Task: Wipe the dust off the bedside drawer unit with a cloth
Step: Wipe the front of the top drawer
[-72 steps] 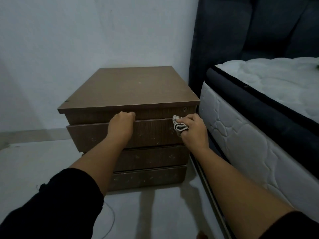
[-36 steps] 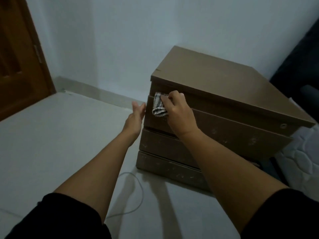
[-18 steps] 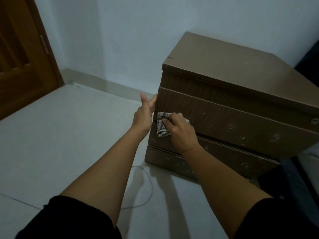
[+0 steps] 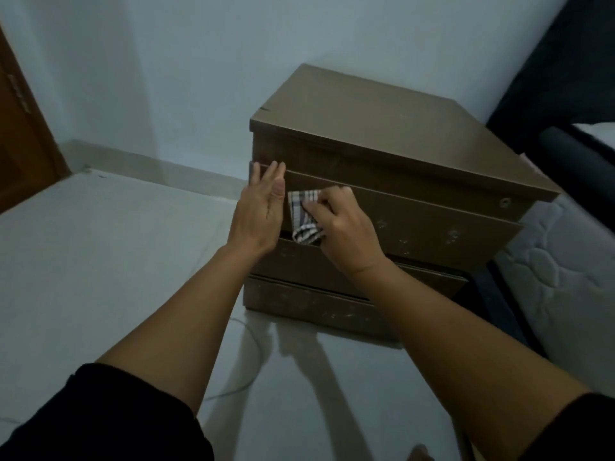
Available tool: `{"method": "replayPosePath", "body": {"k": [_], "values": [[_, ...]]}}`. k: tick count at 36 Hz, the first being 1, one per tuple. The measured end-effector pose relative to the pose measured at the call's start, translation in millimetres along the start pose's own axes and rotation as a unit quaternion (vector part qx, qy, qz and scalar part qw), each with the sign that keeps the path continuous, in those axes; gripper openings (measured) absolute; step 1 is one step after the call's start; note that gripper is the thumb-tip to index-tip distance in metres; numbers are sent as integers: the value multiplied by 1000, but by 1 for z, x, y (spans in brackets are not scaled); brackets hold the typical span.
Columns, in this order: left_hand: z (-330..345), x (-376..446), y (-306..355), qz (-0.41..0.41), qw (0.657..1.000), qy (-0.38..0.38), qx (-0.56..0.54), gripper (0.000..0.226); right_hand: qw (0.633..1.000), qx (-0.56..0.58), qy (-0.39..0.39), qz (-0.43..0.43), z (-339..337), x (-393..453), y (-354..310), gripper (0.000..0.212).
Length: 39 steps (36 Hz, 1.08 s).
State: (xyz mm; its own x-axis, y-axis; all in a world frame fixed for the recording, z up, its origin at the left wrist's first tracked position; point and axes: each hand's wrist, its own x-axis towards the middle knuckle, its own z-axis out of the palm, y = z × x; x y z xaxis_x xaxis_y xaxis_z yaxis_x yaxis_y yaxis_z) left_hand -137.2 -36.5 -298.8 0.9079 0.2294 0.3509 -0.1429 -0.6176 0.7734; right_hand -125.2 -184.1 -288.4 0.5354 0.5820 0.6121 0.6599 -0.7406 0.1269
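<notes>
Raised since before, right hand presses cloth against drawer unit.

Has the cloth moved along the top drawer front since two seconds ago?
Yes. The cloth, in the right hand, went from the drawer front's bed-side end to its wall-side end.

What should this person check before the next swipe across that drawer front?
1. Checked cloth gripped in the right hand: ok.
2. Cloth touching the top drawer front: ok.
3. Left hand flat against the drawer unit's left edge, steadying it: ok.
4. Pale specks further right on the drawer front removed: not ok.
5. Lower drawers wiped: not ok, still speckled.
6. White cable on the floor clear of feet: cannot tell.
</notes>
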Motion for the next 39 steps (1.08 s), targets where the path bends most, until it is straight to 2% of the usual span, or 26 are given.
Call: {"method": "replayPosePath", "body": {"k": [5, 10, 21, 25, 27, 31, 35, 39], "values": [[6, 0, -1, 10, 1000, -16, 24, 52, 999, -39, 13, 23, -13, 8, 17, 37], [10, -3, 0, 19, 999, -25, 43, 52, 997, -41, -17, 66, -4, 11, 21, 34], [14, 0, -9, 40, 996, -31, 79, 53, 996, -35, -73, 29, 42, -15, 10, 29], [16, 1, -12, 42, 996, -31, 77, 53, 991, -34, -121, 41, 59, -20, 4, 21], [16, 1, -13, 45, 996, -33, 75, 53, 983, -39, -170, 60, 62, -20, 0, 14], [13, 1, -13, 42, 995, -44, 76, 54, 954, -29, -272, 125, 62, -25, 0, 31], [8, 1, -9, 43, 993, -44, 102, 55, 965, -2, -250, 80, 47, -28, 5, 38], [8, 3, -5, 53, 987, -53, 144, 56, 988, 18, -149, 24, 22, -25, 11, 39]]}}
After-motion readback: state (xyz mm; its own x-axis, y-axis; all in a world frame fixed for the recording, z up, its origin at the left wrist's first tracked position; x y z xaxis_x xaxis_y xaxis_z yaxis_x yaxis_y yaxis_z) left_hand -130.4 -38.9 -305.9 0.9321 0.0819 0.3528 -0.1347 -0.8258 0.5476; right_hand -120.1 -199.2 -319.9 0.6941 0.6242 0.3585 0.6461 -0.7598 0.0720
